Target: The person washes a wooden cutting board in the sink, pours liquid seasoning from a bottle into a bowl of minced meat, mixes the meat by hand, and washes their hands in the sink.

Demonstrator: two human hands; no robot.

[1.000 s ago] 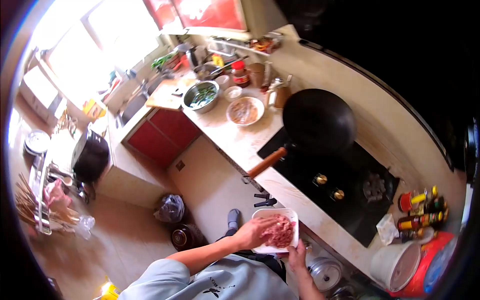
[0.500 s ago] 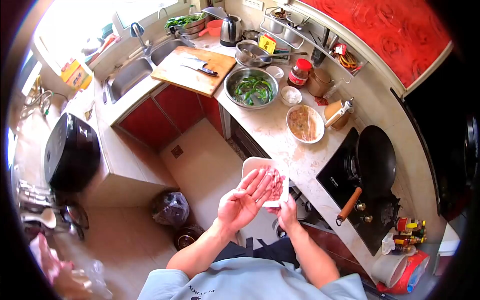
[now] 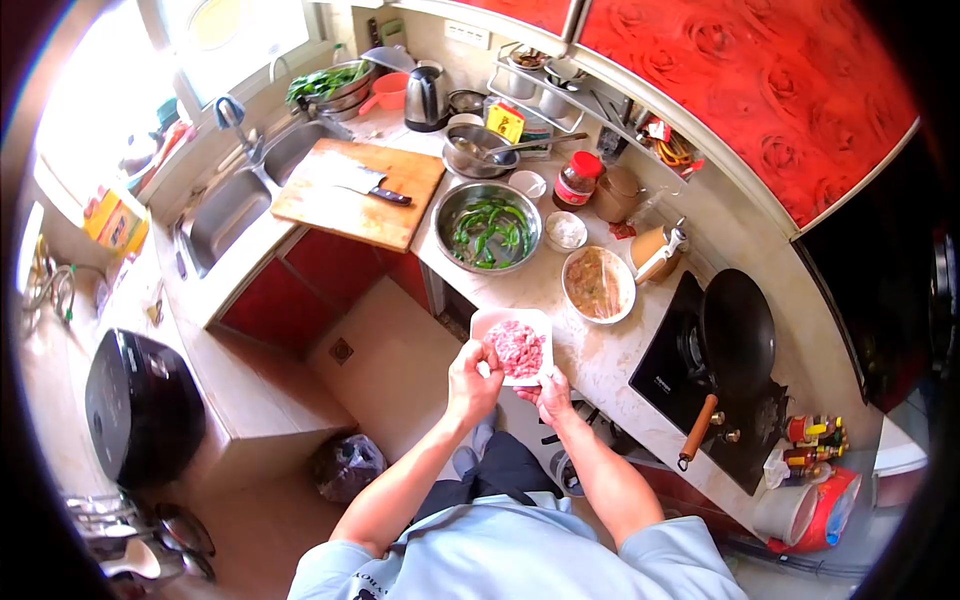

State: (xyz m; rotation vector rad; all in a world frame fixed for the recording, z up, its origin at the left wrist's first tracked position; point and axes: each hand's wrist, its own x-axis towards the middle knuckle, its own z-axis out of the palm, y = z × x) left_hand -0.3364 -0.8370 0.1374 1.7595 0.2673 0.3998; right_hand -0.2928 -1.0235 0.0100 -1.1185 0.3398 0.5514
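Observation:
A white foam tray [image 3: 537, 321] of pink minced meat [image 3: 514, 349] is held out in front of me, over the gap beside the counter. My right hand [image 3: 549, 396] grips its near right corner, thumb at the rim. At the left edge of the tray is my left hand [image 3: 472, 382], fingers curled in against the thumb and overlapping the rim. What those fingers pinch, if anything, cannot be made out. Beyond the tray, a bowl of brownish mixture [image 3: 599, 284] and a steel bowl of green peppers [image 3: 488, 228] stand on the counter.
A cleaver [image 3: 372, 187] lies on the wooden cutting board [image 3: 345, 222] by the sink [image 3: 225, 222]. To the right, a black wok [image 3: 738, 327] rests on the stove. A red-lidded jar [image 3: 577, 181] and a small bowl of white powder [image 3: 566, 230] stand behind.
My left hand has gone from flat and palm up over the tray to curled at its left edge. More meat shows. The tray appears lower and more level, and the view has shifted.

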